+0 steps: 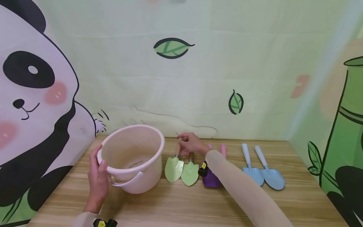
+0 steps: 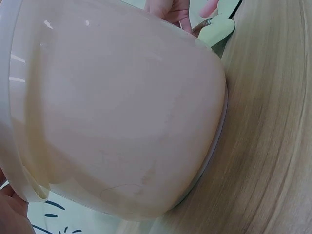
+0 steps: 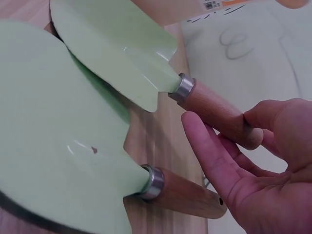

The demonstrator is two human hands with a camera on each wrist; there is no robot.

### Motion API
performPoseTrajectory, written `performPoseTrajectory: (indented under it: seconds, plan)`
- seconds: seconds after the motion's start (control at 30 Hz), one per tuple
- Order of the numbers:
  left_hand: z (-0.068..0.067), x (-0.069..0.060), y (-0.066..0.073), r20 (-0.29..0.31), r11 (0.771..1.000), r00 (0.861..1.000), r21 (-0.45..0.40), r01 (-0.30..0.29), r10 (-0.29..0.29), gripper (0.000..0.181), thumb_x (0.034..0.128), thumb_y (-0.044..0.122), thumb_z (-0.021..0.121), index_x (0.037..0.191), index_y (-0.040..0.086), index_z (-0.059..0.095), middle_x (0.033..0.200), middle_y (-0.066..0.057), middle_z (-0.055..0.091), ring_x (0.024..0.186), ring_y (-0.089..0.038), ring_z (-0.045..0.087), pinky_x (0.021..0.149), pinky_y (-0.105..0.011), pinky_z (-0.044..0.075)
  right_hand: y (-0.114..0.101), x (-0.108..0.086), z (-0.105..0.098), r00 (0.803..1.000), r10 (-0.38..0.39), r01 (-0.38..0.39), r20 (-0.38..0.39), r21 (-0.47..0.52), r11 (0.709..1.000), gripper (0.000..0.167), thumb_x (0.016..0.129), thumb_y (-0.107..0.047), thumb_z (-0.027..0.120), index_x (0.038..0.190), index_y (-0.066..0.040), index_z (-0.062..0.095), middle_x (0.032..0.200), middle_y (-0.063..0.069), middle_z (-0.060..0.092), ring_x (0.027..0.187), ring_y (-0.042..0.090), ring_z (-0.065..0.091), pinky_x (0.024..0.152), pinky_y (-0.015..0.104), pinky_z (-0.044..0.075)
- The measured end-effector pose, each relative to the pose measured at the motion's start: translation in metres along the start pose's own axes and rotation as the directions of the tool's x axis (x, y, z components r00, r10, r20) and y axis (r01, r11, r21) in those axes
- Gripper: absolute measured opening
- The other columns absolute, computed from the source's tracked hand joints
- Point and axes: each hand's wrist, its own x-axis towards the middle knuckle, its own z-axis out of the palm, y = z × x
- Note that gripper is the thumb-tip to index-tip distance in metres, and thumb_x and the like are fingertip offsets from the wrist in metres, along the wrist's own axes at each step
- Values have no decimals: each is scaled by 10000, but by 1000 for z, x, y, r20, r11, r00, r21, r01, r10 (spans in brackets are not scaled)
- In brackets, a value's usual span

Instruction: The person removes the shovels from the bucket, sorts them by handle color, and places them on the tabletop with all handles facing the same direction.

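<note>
A pale pink bucket (image 1: 147, 171) stands at the left of the wooden table, its handle hanging down the near side. My left hand (image 1: 97, 179) grips the rim on the bucket's left, thumb on the outside. Just right of the bucket lie two light green trowels with wooden handles. The left trowel (image 1: 174, 169) has its handle (image 3: 219, 114) between the thumb and fingers of my right hand (image 3: 265, 161), which pinch it near the end. Beneath that hand lies the second green trowel (image 1: 190, 174), its wooden handle (image 3: 187, 194) untouched.
Right of the green trowels is a purple tool (image 1: 211, 180) with a pink handle (image 1: 223, 150), partly hidden by my right forearm. Two light blue shovels (image 1: 273, 179) lie farther right. Behind the table (image 1: 175, 205) hangs a printed panda backdrop (image 1: 198, 75).
</note>
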Motion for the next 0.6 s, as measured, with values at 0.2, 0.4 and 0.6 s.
performPoseTrajectory:
  seconds: [0.2, 0.4, 0.6]
  plan:
    - [0, 0, 1, 1, 1000, 1000, 10, 10, -10, 539, 1030, 159, 393, 1568, 184, 405, 1525, -52, 483, 1236, -145, 512, 975, -130, 413, 0, 3, 7, 1000, 3, -3, 13, -33, 999, 433, 1020, -46, 563, 1447, 13, 535, 1052, 211, 665, 838, 305, 730, 721, 444, 615]
    - [0, 1, 0, 4, 1000, 1000, 12, 18, -18, 539, 1032, 162, 391, 1571, 190, 401, 1534, -48, 476, 1245, -142, 504, 981, -134, 412, -1, 5, 11, 998, 27, -24, 55, -55, 998, 418, 1035, -43, 540, 1447, 24, 523, 1033, 223, 642, 813, 351, 732, 711, 442, 616]
    - [0, 1, 0, -2, 1000, 1000, 16, 20, -20, 544, 1025, 159, 396, 1568, 190, 406, 1518, -62, 491, 1216, -142, 518, 964, -122, 411, 3, 9, 14, 995, 52, -50, 80, -31, 998, 419, 1028, -18, 527, 1441, 50, 507, 1030, 217, 654, 795, 354, 737, 671, 413, 617]
